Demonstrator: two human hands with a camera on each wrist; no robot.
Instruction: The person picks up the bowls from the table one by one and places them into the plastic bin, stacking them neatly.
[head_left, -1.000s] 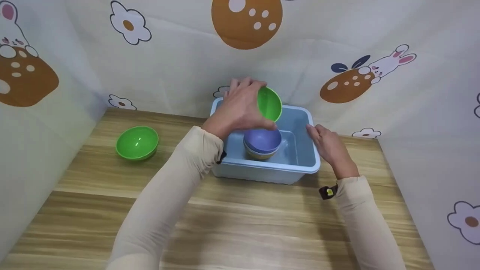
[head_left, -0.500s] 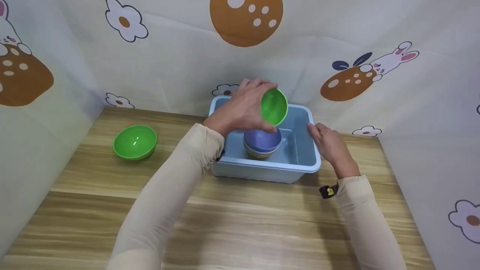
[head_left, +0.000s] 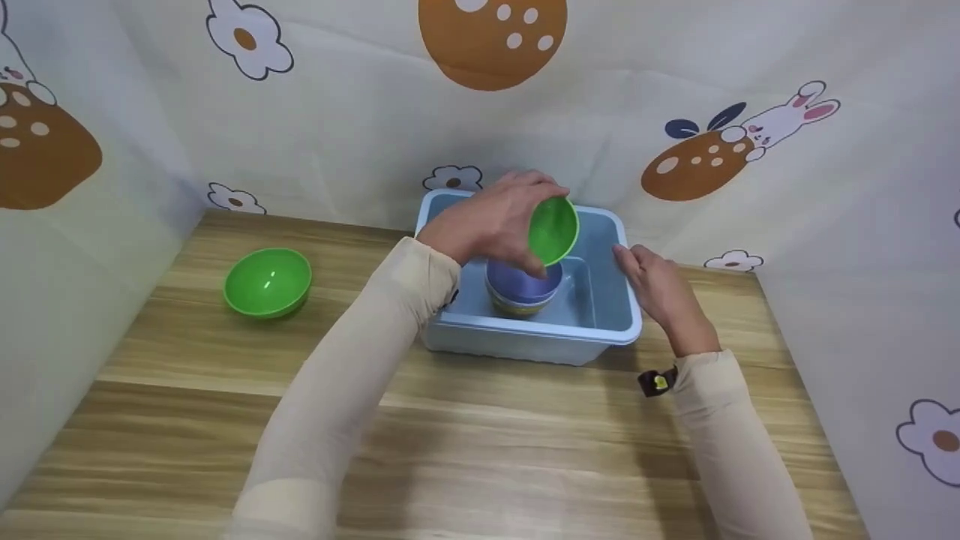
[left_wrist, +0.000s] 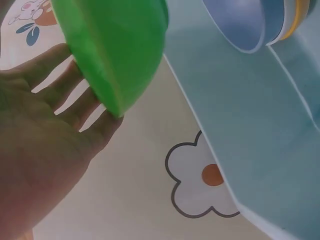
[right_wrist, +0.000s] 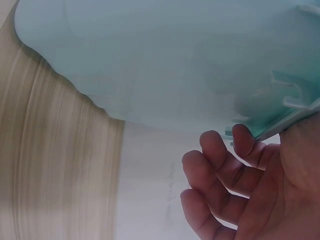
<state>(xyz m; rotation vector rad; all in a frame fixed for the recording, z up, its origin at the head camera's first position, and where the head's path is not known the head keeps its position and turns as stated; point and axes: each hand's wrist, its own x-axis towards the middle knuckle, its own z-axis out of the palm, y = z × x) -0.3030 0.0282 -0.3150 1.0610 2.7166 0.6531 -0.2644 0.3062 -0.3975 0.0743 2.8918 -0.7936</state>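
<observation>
the left hand (head_left: 491, 225) has lowered its tilted green bowl (head_left: 553, 230) toward the stacked bowls (head_left: 523, 289) in the bin (head_left: 525, 334) at the tabletop's (head_left: 480, 435) far edge, fingers curled round it; right hand (head_left: 660, 296) clasps the bin's right rim.

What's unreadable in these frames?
- Stacked bowls: head view, count unclear; the left hand and its green bowl cover the top.
- Right hand: its hold on the blue bin rim; fingertips hidden in the wrist view.
- Bin's far left corner: behind the left hand.
</observation>
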